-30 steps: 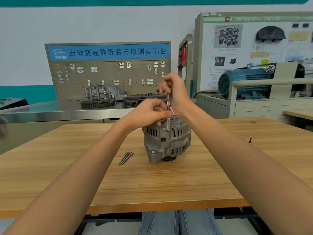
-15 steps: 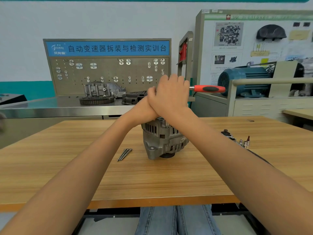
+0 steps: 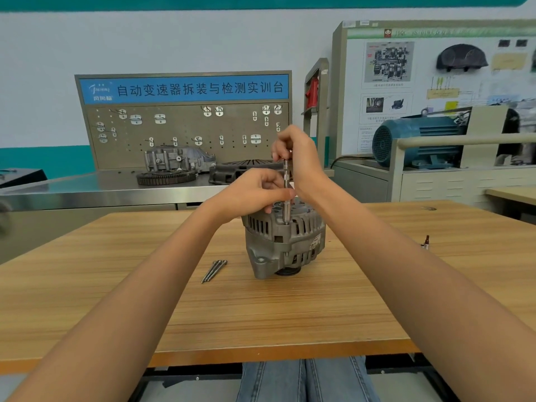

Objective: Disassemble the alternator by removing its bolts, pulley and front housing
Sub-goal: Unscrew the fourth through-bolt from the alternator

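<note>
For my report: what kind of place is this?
Probably a vehicle-repair training workshop: a pegboard bench with gearbox parts, wall teaching displays, and an alternator on the wooden table.

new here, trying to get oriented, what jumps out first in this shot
The grey alternator stands mid-table, pulley end down. Above it both hands work a slim socket extension: the right hand pinches its top, the left hand holds its shaft. Removed long bolts lie left of the alternator.

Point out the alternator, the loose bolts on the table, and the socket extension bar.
alternator [image 3: 285, 245]: head view, on the ribbed side of the housing.
loose bolts [image 3: 214, 270]: head view, mid-shank of the bundle.
socket extension bar [image 3: 286, 198]: head view, on the upright shaft between the hands.
</note>
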`<action>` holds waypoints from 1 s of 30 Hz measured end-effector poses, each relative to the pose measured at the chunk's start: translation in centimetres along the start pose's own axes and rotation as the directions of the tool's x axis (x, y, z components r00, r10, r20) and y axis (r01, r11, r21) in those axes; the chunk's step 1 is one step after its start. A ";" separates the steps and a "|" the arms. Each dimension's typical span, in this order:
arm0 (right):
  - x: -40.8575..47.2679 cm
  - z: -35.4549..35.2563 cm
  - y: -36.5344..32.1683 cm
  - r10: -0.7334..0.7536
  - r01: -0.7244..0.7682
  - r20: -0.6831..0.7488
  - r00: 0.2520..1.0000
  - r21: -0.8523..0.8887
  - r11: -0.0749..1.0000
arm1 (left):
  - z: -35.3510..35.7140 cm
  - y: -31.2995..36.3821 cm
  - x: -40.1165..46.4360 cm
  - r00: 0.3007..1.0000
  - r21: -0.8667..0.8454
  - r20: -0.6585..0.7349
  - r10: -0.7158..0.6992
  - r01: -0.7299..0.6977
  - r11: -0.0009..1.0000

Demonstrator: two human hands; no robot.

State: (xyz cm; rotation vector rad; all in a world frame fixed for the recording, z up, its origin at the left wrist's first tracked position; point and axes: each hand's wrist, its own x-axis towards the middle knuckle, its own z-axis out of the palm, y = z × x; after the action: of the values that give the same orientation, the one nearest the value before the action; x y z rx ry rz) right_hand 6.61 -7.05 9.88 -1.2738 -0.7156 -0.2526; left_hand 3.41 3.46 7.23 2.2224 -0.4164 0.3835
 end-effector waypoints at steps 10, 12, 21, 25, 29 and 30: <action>-1.1 1.1 1.0 -0.409 0.032 0.028 0.912 -0.999 0.003 | 0.5 0.9 -0.2 0.990 0.133 -0.084 0.109 -0.098 0.986; -1.1 1.3 0.9 -0.415 0.040 0.048 0.908 -0.999 -0.026 | 0.6 1.0 -0.2 0.991 0.170 -0.088 0.103 -0.087 0.982; -1.0 1.0 1.8 -0.460 0.154 0.045 0.887 -0.967 0.202 | 0.3 0.7 -0.2 0.996 0.099 -0.052 0.067 -0.061 0.993; -0.6 0.6 1.7 -0.412 0.279 0.045 0.910 -0.802 0.528 | 0.0 0.5 -0.3 0.999 0.050 -0.022 0.033 -0.032 0.998; -0.6 0.0 0.5 -0.181 0.189 0.052 0.982 -0.245 0.951 | -0.1 0.5 -0.2 1.000 0.026 0.014 0.003 -0.004 1.000; -0.4 -0.1 0.4 -0.138 0.143 0.039 0.990 -0.180 0.973 | -0.1 0.4 -0.2 1.000 0.021 0.011 -0.005 0.004 1.000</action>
State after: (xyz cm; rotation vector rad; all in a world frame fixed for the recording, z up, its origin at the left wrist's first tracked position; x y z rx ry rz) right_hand 6.52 -7.11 9.31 -1.4041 -0.8206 -0.4261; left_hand 3.03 3.31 7.53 2.2462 -0.4151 0.3745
